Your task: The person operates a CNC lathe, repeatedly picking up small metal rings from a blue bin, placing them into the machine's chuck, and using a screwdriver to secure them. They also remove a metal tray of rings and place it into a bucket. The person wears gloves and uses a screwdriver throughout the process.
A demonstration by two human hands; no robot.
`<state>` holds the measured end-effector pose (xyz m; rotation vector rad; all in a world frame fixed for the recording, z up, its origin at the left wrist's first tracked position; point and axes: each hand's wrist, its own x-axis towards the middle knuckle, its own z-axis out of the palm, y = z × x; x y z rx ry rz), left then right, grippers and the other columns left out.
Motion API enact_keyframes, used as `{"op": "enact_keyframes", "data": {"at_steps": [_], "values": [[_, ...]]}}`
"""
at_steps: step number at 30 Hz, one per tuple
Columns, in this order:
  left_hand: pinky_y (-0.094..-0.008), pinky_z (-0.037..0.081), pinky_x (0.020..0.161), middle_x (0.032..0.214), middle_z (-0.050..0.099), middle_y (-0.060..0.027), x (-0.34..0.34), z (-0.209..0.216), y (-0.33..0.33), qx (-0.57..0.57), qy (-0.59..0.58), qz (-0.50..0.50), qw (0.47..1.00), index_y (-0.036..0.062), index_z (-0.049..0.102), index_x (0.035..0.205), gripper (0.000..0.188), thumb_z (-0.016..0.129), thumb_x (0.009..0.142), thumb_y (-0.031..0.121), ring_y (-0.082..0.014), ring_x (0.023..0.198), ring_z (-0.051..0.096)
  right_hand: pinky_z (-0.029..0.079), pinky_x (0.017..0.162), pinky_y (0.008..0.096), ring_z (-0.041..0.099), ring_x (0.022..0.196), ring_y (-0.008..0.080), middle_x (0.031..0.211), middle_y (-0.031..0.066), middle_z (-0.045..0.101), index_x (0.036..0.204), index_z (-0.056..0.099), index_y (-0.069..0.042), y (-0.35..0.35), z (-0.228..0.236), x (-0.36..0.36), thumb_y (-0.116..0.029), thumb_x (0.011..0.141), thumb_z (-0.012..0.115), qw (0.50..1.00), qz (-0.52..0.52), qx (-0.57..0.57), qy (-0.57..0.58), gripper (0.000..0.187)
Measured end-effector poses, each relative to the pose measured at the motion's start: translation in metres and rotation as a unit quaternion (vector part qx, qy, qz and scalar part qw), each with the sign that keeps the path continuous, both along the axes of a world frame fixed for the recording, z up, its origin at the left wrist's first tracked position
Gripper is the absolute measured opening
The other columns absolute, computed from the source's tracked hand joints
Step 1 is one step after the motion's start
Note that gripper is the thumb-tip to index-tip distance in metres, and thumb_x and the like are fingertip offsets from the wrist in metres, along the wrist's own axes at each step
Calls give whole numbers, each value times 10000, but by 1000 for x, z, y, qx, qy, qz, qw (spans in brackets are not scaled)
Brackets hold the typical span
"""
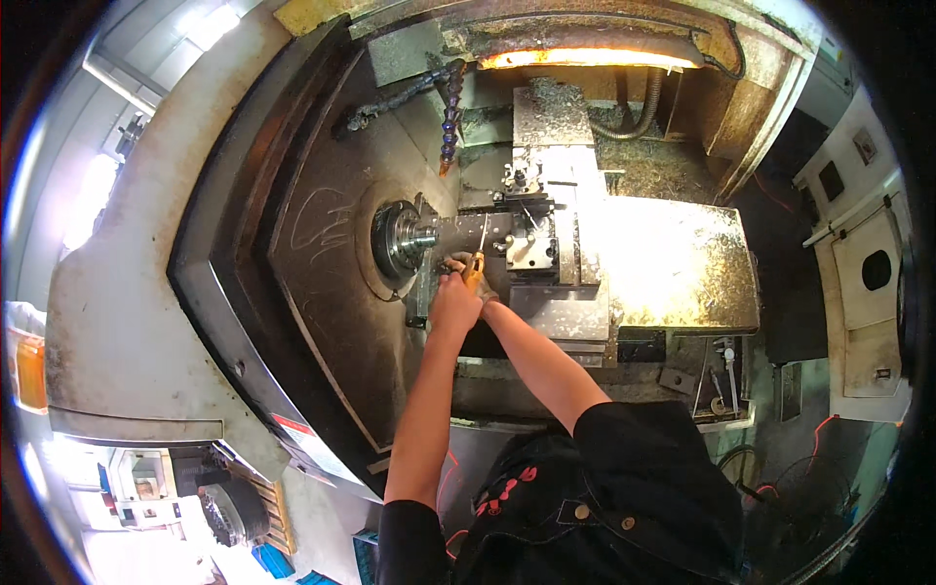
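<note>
Both my hands meet in front of the lathe chuck (pixel 398 240), just below and to the right of it. My right hand (pixel 488 292) is closed around a hand tool's yellow handle (pixel 475 270). Its thin straight shaft (pixel 485 232) points up and away, towards the tool post (pixel 531 252). My left hand (pixel 455 300) is beside it, partly overlapping it, with fingers closed near something small and dark that I cannot make out. A short shiny round piece (pixel 427 236) sticks out of the chuck, apart from my hands.
A bright metal slide cover (pixel 682 263) strewn with chips spreads to the right. Blue segmented coolant hoses (pixel 449 127) hang above the chuck. A caliper (pixel 729 370) lies in a tray at the lower right. The dark door edge (pixel 292 322) borders the left.
</note>
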<state>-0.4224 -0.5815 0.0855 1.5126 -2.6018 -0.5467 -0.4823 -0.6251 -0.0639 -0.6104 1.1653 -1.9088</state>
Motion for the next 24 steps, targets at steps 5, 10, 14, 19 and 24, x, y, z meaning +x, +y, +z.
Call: {"op": "enact_keyframes", "data": {"at_steps": [5,10,14,19,24], "values": [[-480,432,845,1050,548,-260,-26,25,8,93,-28,-3,995,-53,545,1010,314,482,743,98,-420,984,531,447,767,310,546,845,164,880,27,560,1033,540,-66,-10,-32,-26,-274,847,607,984,47,-31,-171,287],[-480,441,829,1025,564,-259,-14,12,-8,23,6,10,1000,-47,551,998,317,492,738,125,-423,962,540,446,736,303,540,797,152,842,12,557,1001,557,-95,-11,-16,-12,-272,856,592,974,67,-38,-215,231],[-481,442,828,1000,573,-265,-4,10,-6,19,-9,9,1000,-47,555,981,310,491,736,131,-423,952,544,446,711,298,536,759,143,812,0,555,975,571,-118,-19,-16,-9,-270,864,580,960,78,-35,-268,189],[-481,446,814,987,583,-261,-28,23,3,61,-7,-14,998,-39,556,987,303,491,743,128,-425,937,551,426,609,277,498,666,120,792,-16,548,985,575,-124,-28,-54,-35,-237,879,570,968,54,-155,-191,155],[-480,454,797,1001,587,-257,-5,15,-7,57,-9,16,998,-17,567,993,299,492,741,125,-428,935,557,417,586,258,491,669,106,838,-3,560,1053,548,-88,-15,8,-12,-223,892,553,934,79,-26,-348,209]]}}
